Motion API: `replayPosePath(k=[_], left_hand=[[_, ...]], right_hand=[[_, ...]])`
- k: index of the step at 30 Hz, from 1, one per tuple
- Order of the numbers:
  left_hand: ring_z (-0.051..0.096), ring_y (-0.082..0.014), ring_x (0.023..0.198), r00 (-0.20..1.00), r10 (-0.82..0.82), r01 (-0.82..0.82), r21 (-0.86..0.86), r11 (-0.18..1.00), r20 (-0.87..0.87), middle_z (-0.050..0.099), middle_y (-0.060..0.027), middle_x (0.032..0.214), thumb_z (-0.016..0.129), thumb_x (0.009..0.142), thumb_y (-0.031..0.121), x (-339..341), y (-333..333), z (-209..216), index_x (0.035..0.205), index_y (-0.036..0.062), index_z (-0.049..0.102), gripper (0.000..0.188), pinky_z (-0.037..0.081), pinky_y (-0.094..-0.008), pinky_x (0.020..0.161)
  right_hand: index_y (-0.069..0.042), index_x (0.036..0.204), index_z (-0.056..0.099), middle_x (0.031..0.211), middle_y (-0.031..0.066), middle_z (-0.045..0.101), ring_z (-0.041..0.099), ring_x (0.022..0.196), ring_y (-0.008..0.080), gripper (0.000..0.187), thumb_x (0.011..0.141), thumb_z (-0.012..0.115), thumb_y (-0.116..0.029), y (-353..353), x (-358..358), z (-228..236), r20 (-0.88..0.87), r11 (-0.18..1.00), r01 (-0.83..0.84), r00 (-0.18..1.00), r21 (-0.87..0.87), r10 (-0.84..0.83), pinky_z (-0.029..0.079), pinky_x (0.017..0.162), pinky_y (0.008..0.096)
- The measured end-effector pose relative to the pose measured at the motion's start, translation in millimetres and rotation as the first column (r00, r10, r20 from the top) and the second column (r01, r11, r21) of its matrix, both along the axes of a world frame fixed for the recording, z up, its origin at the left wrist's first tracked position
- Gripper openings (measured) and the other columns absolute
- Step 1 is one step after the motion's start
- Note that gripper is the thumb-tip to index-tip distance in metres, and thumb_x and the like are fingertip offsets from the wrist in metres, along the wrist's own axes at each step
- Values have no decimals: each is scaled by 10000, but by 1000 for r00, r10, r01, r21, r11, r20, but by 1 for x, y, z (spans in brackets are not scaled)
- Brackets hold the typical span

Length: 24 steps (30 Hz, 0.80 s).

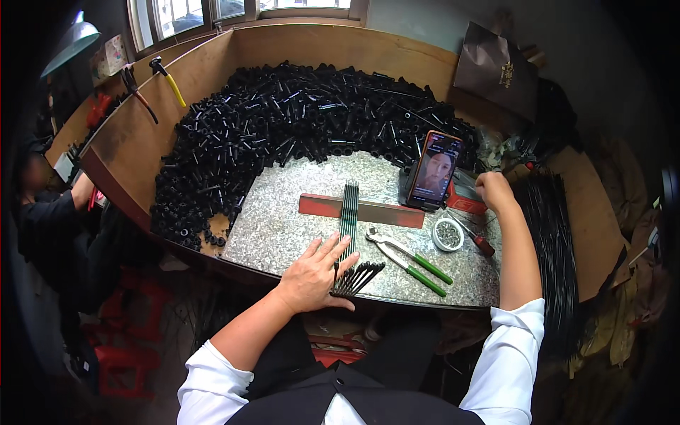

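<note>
My left hand (314, 273) lies flat, fingers spread, on the near ends of a row of thin dark rods (348, 219) laid side by side across a red metal bar (322, 206) on the galvanised metal worktop (276, 227). The rods' near ends (358, 278) fan out at the table edge beside my fingers. My right hand (494, 190) is closed into a fist at the right, beside a bundle of long black rods (549, 234); what it grips is hidden.
Green-handled pliers (411, 261), a small round tin of tiny parts (448, 234) and a red-handled screwdriver (476, 239) lie between my hands. A phone (434, 170) stands propped behind. A big heap of black tubes (283, 127) fills the back. Another person (49, 212) sits left.
</note>
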<state>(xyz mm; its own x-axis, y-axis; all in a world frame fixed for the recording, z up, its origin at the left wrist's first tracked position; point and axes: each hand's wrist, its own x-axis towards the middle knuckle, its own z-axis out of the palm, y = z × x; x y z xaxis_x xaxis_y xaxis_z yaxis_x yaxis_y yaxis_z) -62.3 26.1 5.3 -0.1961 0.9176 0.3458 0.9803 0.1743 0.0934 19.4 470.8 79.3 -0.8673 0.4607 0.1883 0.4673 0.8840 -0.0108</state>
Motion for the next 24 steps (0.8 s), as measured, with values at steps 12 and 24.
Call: replayPosePath(k=[12,24], left_hand=[[372,-379,1301,1000,15,-15,40,999,14,411,-208,1388,657,712,605,3,4,-3,1291,51,507,815,330,-493,1046],[313,-346,1349,999,38,-37,-31,999,9,369,-191,1421,628,690,673,1,3,-5,1324,97,455,874,269,-453,1099]], right_hand=[[-29,793,686,801,195,655,636,798,360,116,685,716,-59,14,-2,-32,8,986,-67,998,156,66,502,724,425],[-33,809,622,888,170,613,612,845,365,77,786,610,-105,14,6,-32,-32,966,-102,993,237,113,500,734,446]])
